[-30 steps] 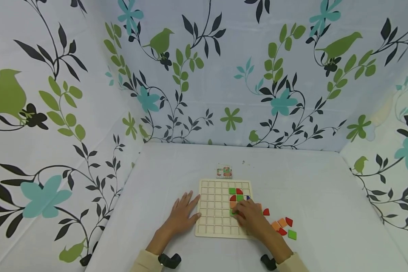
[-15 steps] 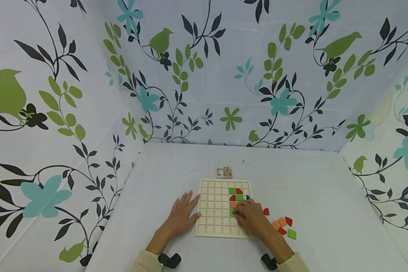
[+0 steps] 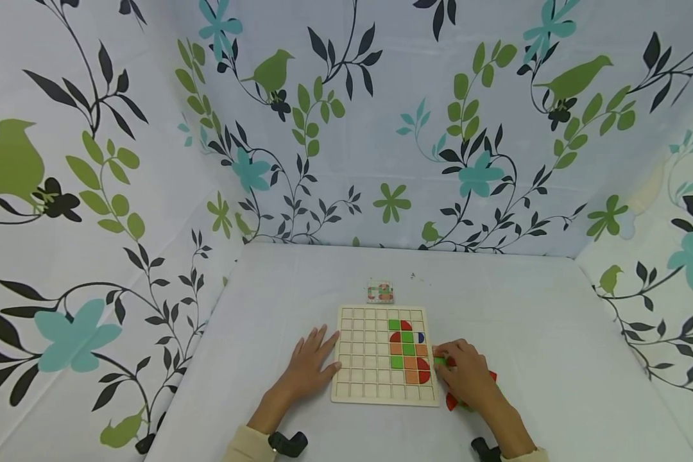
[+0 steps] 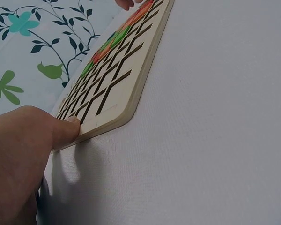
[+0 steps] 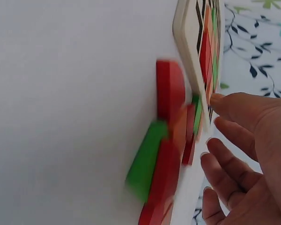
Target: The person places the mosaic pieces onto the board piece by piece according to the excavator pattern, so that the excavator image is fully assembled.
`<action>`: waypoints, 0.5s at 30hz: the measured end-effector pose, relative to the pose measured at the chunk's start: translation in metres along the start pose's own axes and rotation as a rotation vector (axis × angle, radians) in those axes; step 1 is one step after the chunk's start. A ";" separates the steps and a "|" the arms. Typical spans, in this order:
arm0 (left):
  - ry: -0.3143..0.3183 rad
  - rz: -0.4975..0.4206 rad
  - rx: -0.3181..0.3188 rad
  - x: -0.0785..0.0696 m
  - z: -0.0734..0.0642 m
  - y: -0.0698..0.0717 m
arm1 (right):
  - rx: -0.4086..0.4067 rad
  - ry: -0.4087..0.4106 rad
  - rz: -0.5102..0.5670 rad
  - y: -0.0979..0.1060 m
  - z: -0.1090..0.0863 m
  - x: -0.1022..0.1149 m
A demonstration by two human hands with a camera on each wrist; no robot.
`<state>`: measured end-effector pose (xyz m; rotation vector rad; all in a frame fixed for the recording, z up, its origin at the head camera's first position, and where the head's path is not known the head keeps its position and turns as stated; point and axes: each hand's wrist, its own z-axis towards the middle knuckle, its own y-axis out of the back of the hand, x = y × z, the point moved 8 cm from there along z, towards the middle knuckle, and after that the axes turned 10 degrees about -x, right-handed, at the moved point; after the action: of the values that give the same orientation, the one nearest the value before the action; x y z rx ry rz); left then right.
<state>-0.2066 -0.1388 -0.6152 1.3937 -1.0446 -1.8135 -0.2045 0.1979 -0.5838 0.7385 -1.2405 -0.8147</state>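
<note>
Bird-and-leaf-printed fabric [image 3: 352, 154] surrounds a white table [image 3: 514, 295]. The left hand [image 3: 308, 366], fingers straight, touches the left edge of a wooden grid board [image 3: 352, 398], its right part holding coloured tiles [image 3: 408, 350]. The right hand [image 3: 464, 372] has left the grid for loose tiles [image 5: 171, 89] just beside it, fingers relaxed, gripping nothing visible, suggesting one placement is finished.

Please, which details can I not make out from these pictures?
Head view: card, details too small; loose pieces, partly covered by right hand.
Left wrist view: part of the board, cut off by the top edge.
Right wrist view: outline of the front green piece, blurred.
</note>
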 end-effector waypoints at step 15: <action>-0.009 -0.015 -0.005 -0.003 -0.001 0.001 | 0.109 -0.132 -0.123 0.029 -0.029 -0.057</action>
<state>-0.2055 -0.1370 -0.6136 1.3949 -1.0363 -1.8331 -0.1795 0.2625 -0.5934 0.8670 -1.3767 -0.9137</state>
